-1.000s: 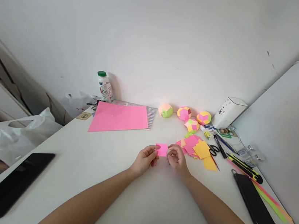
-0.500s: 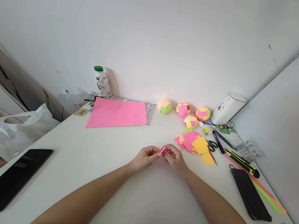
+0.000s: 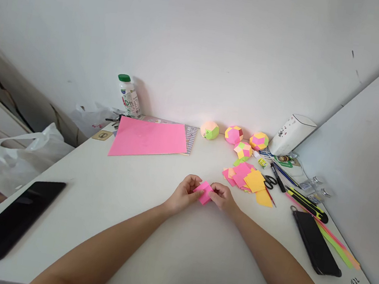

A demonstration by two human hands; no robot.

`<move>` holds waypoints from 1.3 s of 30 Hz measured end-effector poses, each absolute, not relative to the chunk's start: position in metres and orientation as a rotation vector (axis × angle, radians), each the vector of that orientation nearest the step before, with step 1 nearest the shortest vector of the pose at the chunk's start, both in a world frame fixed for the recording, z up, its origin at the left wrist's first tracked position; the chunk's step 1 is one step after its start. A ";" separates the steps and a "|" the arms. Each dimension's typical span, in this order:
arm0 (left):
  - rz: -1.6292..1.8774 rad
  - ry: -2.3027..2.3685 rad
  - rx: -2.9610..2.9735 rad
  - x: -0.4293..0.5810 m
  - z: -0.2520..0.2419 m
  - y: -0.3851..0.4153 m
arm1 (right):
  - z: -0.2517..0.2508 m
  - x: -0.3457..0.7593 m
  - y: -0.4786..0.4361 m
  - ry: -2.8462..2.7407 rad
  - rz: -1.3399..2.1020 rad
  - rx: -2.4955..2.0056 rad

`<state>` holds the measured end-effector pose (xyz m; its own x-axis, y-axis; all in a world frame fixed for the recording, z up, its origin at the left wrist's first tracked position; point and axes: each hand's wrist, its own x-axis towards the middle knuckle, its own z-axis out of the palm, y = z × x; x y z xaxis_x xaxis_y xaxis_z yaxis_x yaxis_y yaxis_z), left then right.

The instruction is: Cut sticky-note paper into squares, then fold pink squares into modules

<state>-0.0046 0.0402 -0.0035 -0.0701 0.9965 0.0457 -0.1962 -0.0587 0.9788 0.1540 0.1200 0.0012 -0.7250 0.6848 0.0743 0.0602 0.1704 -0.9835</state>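
A small pink paper square (image 3: 203,192) is pinched between both hands just above the white table (image 3: 148,243). My left hand (image 3: 184,194) grips its left edge with curled fingers. My right hand (image 3: 223,197) grips its right edge the same way. The paper looks partly folded, tilted like a diamond. A loose pile of pink, orange and yellow paper squares (image 3: 249,180) lies right of my right hand.
A large pink sheet (image 3: 148,138) and a green-capped bottle (image 3: 128,96) sit at the back. Several coloured paper balls (image 3: 234,135), a white box (image 3: 291,134), scissors (image 3: 269,183), pens, a utility knife (image 3: 307,205), a black phone (image 3: 316,243) lie right. A black tablet (image 3: 7,223), a plastic bag (image 3: 18,156) at left.
The pink paper was flat a second ago, then folded narrow between the fingers, and now shows open again as a tilted shape. Both hands stayed together in the same spot.
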 end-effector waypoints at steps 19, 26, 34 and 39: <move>1.349 0.981 1.158 -0.014 -0.008 0.040 | 0.001 0.156 0.123 -1.908 1.592 -0.722; 1.346 0.960 1.110 -0.012 -0.005 0.042 | -0.001 0.155 0.123 -1.894 1.606 -0.674; 1.247 1.169 1.177 -0.010 -0.005 0.040 | -0.002 0.154 0.124 -1.881 1.553 -0.713; 1.213 1.214 1.254 -0.007 0.002 0.037 | -0.007 0.153 0.126 -1.747 1.625 -0.698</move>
<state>-0.0066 0.0365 0.0021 0.0047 0.9996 0.0283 0.0295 -0.0284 0.9992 0.1532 0.1260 -0.0071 -0.6512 0.7524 0.0992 -0.0446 0.0925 -0.9947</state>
